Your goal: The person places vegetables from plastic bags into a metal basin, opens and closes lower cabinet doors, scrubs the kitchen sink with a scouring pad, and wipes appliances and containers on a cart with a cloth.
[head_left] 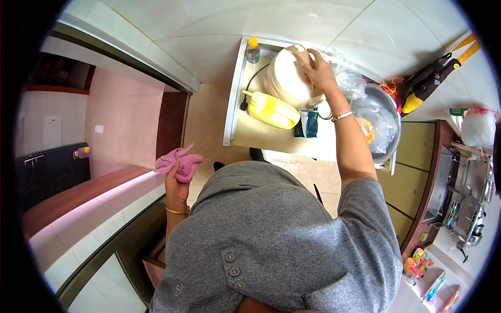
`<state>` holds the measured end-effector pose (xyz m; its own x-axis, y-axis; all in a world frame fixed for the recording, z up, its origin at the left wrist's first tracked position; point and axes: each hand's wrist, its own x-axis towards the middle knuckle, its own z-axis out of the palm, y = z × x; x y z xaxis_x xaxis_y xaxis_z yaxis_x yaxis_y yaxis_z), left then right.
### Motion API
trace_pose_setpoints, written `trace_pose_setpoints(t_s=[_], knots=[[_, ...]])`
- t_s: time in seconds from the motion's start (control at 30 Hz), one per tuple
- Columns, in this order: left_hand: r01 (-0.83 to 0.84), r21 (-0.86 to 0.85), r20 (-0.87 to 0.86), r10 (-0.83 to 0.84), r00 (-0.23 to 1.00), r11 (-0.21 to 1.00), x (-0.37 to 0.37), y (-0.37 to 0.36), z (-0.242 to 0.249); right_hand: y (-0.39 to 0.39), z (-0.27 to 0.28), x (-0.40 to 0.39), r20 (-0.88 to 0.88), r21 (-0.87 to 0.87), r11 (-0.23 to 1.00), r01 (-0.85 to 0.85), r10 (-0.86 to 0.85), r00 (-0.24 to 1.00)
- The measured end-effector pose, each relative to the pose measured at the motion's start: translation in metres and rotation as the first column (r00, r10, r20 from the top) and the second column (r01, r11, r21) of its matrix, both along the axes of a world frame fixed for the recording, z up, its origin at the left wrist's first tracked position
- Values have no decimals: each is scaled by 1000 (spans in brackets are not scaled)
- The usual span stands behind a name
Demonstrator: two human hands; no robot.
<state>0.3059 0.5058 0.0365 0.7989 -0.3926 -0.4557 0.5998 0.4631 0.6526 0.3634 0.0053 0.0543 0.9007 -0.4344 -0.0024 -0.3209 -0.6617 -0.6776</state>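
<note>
A crumpled pink cloth (180, 163) is bunched in my left hand (176, 182), held up at the left of my body. My right hand (319, 72) reaches forward to a white rounded appliance (284, 78), which looks like a rice cooker. Its fingers are closed around the beige handle (299, 54) on top. The appliance stands on a white shelf unit (250, 130). Just in front of it lies a yellow plastic jug (274, 111) with a handle. Beside that is a dark green packet (307, 125).
A small bottle with an orange cap (253, 51) stands at the shelf's back left corner. To the right, a metal basin (391, 107) holds plastic bags. A dark umbrella-like item with yellow parts (430, 81) hangs on the wall. A kitchen counter (443, 182) runs along the right.
</note>
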Motion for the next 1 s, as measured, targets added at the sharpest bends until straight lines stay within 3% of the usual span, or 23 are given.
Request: trace_pose_setpoints(t_s=[0.07, 0.17, 0.23, 0.3, 0.57, 0.77, 0.9, 1.0], knots=[[-6, -22, 3, 6, 1000, 1000, -5, 2, -5, 1, 13, -7, -43, 212, 977, 20, -11, 999], [-118, 41, -4, 118, 993, 992, -14, -12, 12, -8, -11, -19, 176, 40, 994, 105, -110, 978], [-148, 77, 15, 147, 989, 986, -16, -18, 26, -28, -29, -32, 243, 201, 963, 178, -225, 944], [-118, 37, -22, 119, 993, 992, -19, -6, 16, -38, -12, -51, 269, 394, 905, 159, -279, 922], [-141, 25, -85, 143, 986, 990, -24, 6, -13, -67, 9, -80, 336, 666, 709, 233, -564, 754], [-95, 21, 29, 95, 995, 995, -18, -8, 9, -85, 49, -79, 327, 716, 665, 213, -589, 739], [-102, 1, -26, 102, 994, 995, -23, -6, 2, -81, 57, -73, 374, 724, 673, 148, -564, 736], [-98, -27, -118, 94, 989, 995, -26, 10, -23, -73, 44, -59, 376, 656, 729, 196, -541, 753]])
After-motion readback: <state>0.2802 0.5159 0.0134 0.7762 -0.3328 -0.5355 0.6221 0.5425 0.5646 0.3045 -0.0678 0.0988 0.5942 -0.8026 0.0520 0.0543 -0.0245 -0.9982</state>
